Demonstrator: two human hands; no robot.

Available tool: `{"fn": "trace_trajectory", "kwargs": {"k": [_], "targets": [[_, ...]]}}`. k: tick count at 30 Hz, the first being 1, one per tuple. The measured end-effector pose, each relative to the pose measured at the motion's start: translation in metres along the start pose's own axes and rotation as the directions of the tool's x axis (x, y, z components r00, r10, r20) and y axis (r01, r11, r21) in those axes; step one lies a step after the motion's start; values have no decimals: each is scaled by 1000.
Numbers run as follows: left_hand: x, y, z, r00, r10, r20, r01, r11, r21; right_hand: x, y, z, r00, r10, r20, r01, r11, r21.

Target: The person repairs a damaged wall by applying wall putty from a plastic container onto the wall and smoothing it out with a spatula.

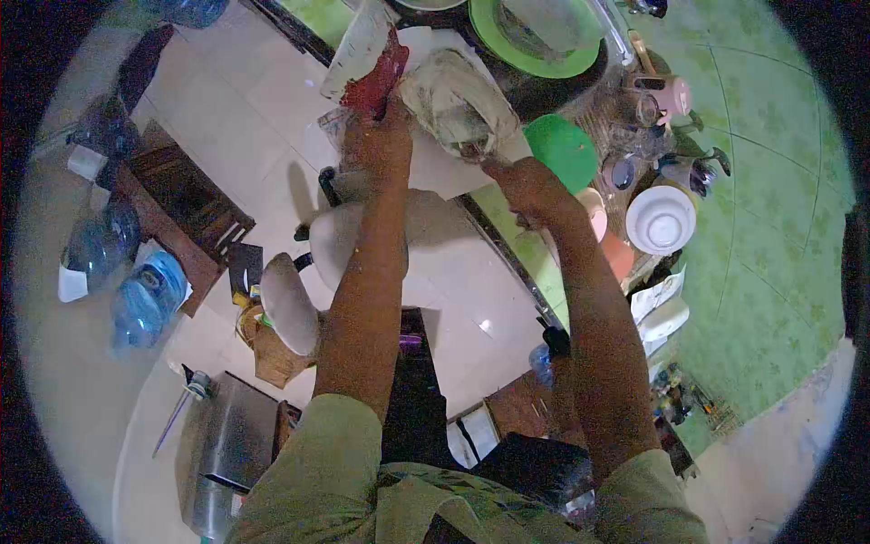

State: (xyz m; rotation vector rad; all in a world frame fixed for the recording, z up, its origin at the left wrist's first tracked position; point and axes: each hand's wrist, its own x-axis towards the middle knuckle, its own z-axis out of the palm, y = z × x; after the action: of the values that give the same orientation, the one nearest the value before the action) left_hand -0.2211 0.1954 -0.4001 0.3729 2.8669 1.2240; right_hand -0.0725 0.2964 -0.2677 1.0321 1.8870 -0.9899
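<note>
Two bare hands work at the top of the view, arms stretched forward. The left hand point(382, 131) has its fingers curled at the lower end of a crumpled red thing point(376, 80), apparently pinching it, with a white piece point(349, 56) against its far side. The right hand point(535, 195) appears to pinch the near edge of a limp, cloudy bag point(450, 98), which lies between the hands, beside the red thing. A green bowl point(569, 156) sits just beyond the right wrist; a white bowl point(660, 247) stands farther right on the green tabletop point(770, 136).

For good control, grip the bag by a firm fold at its edge, keep the wrists low and level, and move slowly, since thin film could slip, tear or tip. Keep the right forearm clear of the bowls.

Both sets of fingertips are hard to make out, so how firm each pinch is cannot be told. What the bag holds, if anything, is unclear. The top edge cuts off the green plate point(497, 53), and dark rounded corners hide the surroundings.
</note>
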Motion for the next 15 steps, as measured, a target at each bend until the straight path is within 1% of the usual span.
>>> {"fn": "trace_trajectory", "kwargs": {"k": [1,3,4,5,6,7,8,9,10,11,12,13,15], "targets": [[3,0,-2,1000,-1,-3,1,1000,4,-3,2,-4,1000,-4,3,4,1000,-1],[7,0,-7,980,-87,180,119,977,-179,-23,2,-28,998,-22,60,34,977,-211],[9,-3,-4,980,-88,177,120,976,-179,-7,45,-16,852,-522,-41,377,666,-644],[9,-11,2,980,-67,186,111,966,-235,-13,32,-23,852,-523,-39,378,665,-644],[8,-17,6,980,-45,196,101,952,-288,-24,7,-37,949,-309,-55,255,862,-439],[5,-15,4,979,-42,200,100,953,-286,-30,-3,-43,997,-80,-14,75,975,-209],[5,-11,0,974,-57,221,127,940,-317,-5,18,-29,984,-137,-110,103,957,-270],[6,-6,-4,968,-73,240,155,925,-346,-1,10,-29,985,-136,-110,103,958,-267],[7,-2,-7,968,-72,242,155,927,-343,4,1,-25,993,-93,-74,79,982,-172],[6,3,-11,955,-127,269,234,880,-414,8,-5,-23,998,-50,-32,47,996,-77],[4,4,-10,937,-179,301,311,820,-481,19,2,-11,980,-191,-61,175,962,-210],[3,3,-10,935,-180,306,314,819,-479,23,14,-5,981,-187,-59,171,963,-208],[8,-1,-5,947,-154,281,225,944,-243,4,-4,-10,997,-64,-40,63,998,-13]]}}
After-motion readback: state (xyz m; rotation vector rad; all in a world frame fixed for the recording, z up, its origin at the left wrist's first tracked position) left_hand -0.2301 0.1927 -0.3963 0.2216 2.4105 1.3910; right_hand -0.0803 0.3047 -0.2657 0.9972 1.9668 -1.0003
